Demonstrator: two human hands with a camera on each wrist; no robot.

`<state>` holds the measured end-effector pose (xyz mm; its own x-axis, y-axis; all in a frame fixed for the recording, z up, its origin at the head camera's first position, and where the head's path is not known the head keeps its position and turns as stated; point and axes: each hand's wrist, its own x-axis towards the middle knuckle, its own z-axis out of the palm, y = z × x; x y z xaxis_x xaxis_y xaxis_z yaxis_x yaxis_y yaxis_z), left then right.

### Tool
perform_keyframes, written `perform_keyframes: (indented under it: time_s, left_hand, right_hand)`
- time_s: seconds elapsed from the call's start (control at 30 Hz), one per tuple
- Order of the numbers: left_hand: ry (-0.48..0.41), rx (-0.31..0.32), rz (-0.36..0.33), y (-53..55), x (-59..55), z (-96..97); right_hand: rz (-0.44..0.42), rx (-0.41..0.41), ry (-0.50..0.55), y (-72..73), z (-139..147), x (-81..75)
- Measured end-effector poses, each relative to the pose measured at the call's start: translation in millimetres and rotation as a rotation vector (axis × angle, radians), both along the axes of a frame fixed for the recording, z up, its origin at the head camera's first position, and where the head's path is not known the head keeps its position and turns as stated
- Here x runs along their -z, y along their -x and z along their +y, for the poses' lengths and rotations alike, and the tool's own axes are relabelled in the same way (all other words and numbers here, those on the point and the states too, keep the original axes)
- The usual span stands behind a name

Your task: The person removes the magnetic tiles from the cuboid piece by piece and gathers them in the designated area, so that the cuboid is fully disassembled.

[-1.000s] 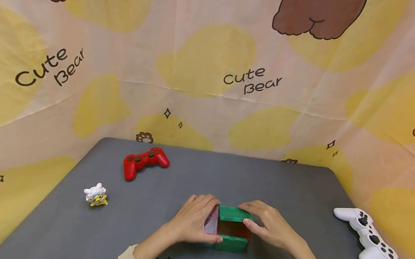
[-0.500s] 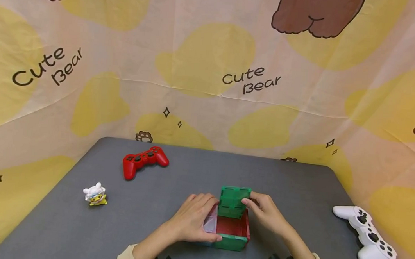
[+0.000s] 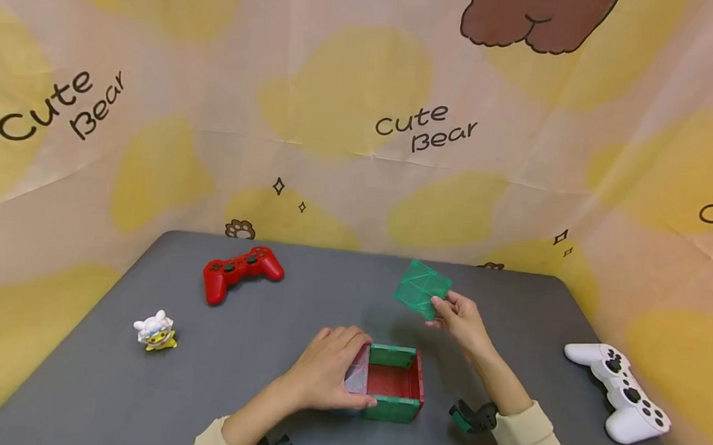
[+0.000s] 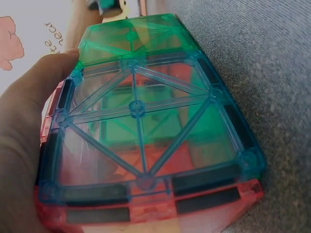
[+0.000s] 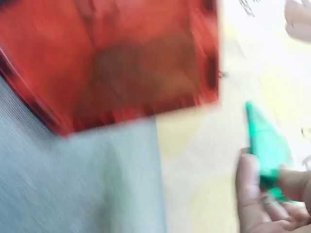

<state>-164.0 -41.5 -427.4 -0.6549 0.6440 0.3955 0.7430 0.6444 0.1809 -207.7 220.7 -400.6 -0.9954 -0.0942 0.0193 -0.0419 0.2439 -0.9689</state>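
Note:
In the head view, a box of translucent magnetic tiles (image 3: pixel 390 410) sits on the grey table, open on top at its right half. My left hand (image 3: pixel 323 372) grips its left part, thumb along the front and fingers at the back. A pale purple tile (image 3: pixel 357 377) shows beside that palm. Red lines the floor and right end. My right hand (image 3: pixel 463 322) pinches a square green magnetic tile (image 3: pixel 421 286) by its lower right corner, above and behind the box. Up close in the left wrist view, a blue tile (image 4: pixel 137 108) adjoins a green one (image 4: pixel 131 36).
A red game controller (image 3: pixel 241 272) lies at the back left, with a small white and yellow figurine (image 3: pixel 156 331) nearer the left edge. At the right edge lies a white controller (image 3: pixel 620 394). A printed cloth (image 3: pixel 326 100) hangs behind the table.
My right hand has lifted the green tile off the box, first tilting it upright, then carrying it up and back. The box's right half is now uncovered. My left hand keeps its hold.

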Motion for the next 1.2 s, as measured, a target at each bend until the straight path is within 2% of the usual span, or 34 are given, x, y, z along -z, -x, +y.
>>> perform_keyframes:
  time_s: [0.1, 0.17, 0.4, 0.6, 0.8, 1.0, 1.07, 1.2]
  left_hand:
    - [0.003, 0.004, -0.025, -0.7, 0.2, -1.8]
    - [0.0, 0.002, -0.04, -1.8, 0.8, -3.3]
    - [-0.023, -0.005, -0.062, -1.0, -0.9, -5.1]
    - [-0.028, 0.003, -0.041, 1.5, -1.7, -3.6]
    - [-0.024, 0.012, -0.037, 4.0, -1.8, -1.4]
    - [-0.028, 0.016, -0.046, 3.0, -2.1, -1.3]
    - [-0.027, 0.019, -0.05, 2.8, -2.0, -1.0]
    - [-0.031, 0.019, -0.057, 2.6, -1.5, -1.3]
  right_hand:
    - [-0.072, -0.033, -0.041, 14.2, 11.8, 1.0]
    - [-0.09, -0.036, -0.079, 25.3, 17.8, 4.5]
    - [-0.168, 0.095, -0.049, 66.8, 31.9, 18.0]
    - [-0.222, 0.162, -0.088, 89.6, 41.0, 29.4]
    - [-0.254, 0.226, -0.113, 100.5, 46.2, 36.2]
    - [-0.279, 0.277, -0.153, 103.9, 45.6, 41.4]
    - [-0.262, 0.298, -0.185, 103.4, 45.7, 42.1]
    - [-0.19, 0.311, -0.319, 102.0, 44.5, 42.1]
